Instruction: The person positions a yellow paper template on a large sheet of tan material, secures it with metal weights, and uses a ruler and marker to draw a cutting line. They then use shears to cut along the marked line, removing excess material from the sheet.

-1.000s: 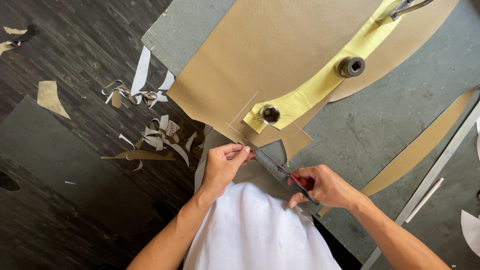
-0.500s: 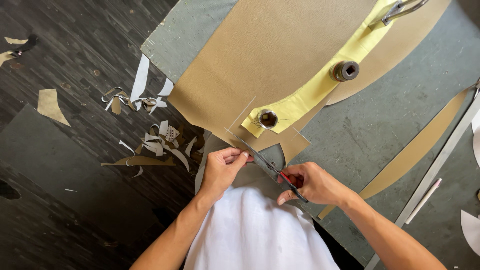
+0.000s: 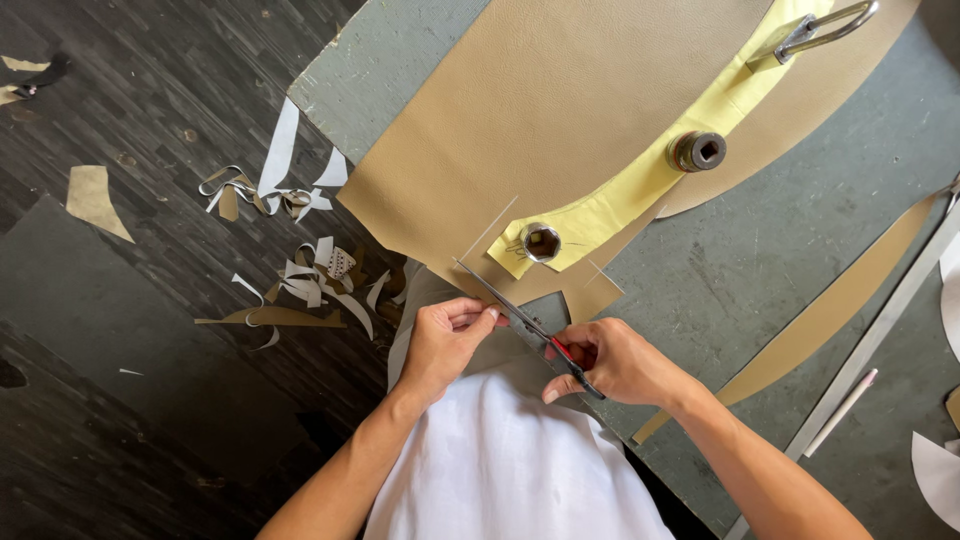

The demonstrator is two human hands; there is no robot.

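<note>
A large tan leather sheet [image 3: 560, 110] lies on a grey-green table [image 3: 800, 250]. A yellow curved pattern strip [image 3: 640, 185] rests on it, weighted by two metal sockets [image 3: 541, 242] [image 3: 697, 151] and a metal clamp [image 3: 815, 30]. My right hand [image 3: 610, 362] grips red-handled scissors [image 3: 520, 318], the blades reaching into the sheet's near edge below the pattern's end. My left hand [image 3: 445, 338] pinches the leather edge right beside the blades.
Leather and white offcuts [image 3: 300, 270] litter the dark wood floor to the left, with a tan scrap [image 3: 95, 200]. A long curved tan strip [image 3: 830, 310], a metal ruler [image 3: 880, 330] and a white pen [image 3: 840, 412] lie on the table's right side.
The scissors have advanced up and left along the sheet's near edge. My left hand stays pinching the edge next to the blades.
</note>
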